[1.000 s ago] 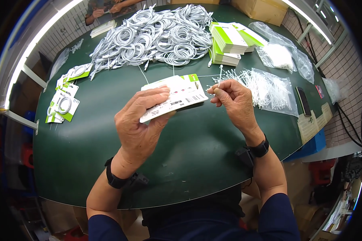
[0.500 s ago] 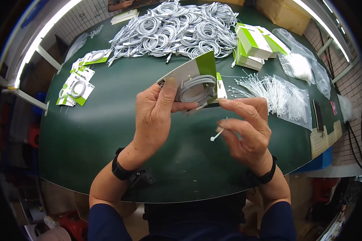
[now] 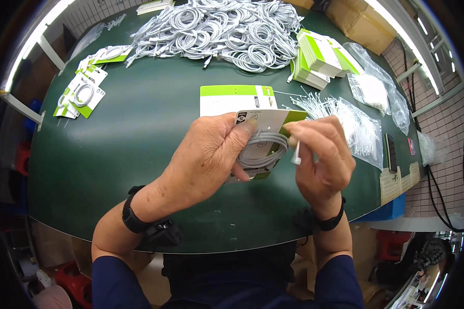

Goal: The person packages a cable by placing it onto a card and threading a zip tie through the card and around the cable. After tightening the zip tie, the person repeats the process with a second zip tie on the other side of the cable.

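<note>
My left hand (image 3: 203,154) grips a white and green packaging card (image 3: 273,119) by its left side, thumb on top. Lying against the card's face is a coiled grey cable (image 3: 282,147), partly covered by that thumb. At the card's right edge is my right hand (image 3: 325,159), its fingers pinched on a white cable tie (image 3: 297,158) whose square head points down. Where the tie's tail goes is hidden behind the fingers. Just beyond, another white and green card (image 3: 221,105) lies flat on the table.
A big heap of coiled cables (image 3: 201,36) covers the far side of the dark green table (image 3: 113,154). Stacked cards (image 3: 319,56) stand at far right, near loose cable ties (image 3: 350,123) on a plastic bag. Carded cables (image 3: 82,95) lie left; a phone (image 3: 391,154) lies right.
The held card has come nearer and to the right, its face now turned more toward me. My right fingers, with the cable tie, have closed in on its edge. The flat card behind shows more.
</note>
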`<state>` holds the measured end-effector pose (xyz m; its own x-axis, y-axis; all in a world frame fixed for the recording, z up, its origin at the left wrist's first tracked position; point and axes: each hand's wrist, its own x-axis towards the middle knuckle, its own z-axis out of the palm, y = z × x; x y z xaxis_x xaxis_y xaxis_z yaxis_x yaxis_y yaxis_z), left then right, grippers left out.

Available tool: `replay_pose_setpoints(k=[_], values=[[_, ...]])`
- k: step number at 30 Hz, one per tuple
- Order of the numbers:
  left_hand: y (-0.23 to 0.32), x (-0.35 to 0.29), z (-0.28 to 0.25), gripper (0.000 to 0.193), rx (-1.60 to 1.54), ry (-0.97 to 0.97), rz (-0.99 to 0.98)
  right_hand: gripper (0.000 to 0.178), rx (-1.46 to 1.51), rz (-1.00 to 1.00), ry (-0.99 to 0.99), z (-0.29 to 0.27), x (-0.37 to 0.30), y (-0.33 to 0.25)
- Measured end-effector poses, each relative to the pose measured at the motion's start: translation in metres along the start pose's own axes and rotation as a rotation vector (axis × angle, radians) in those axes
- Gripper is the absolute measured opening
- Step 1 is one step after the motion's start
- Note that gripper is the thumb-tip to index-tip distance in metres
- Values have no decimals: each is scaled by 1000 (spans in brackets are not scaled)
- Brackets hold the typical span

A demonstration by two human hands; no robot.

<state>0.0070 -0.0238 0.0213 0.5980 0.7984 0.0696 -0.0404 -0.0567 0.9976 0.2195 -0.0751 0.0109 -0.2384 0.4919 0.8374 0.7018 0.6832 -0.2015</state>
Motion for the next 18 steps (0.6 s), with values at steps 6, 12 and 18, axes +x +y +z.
replay_pose_setpoints(k=[6,12,18], values=[[-10,8,-7,38,-16,-191,-162,22,50,49,-81,-13,3,18],[-24,13,-8,36,34,-217,-236,16,71,184,-337,-11,1,9],[-30,15,-6,34,0,-290,-235,20,110,260,-483,-8,-1,15]])
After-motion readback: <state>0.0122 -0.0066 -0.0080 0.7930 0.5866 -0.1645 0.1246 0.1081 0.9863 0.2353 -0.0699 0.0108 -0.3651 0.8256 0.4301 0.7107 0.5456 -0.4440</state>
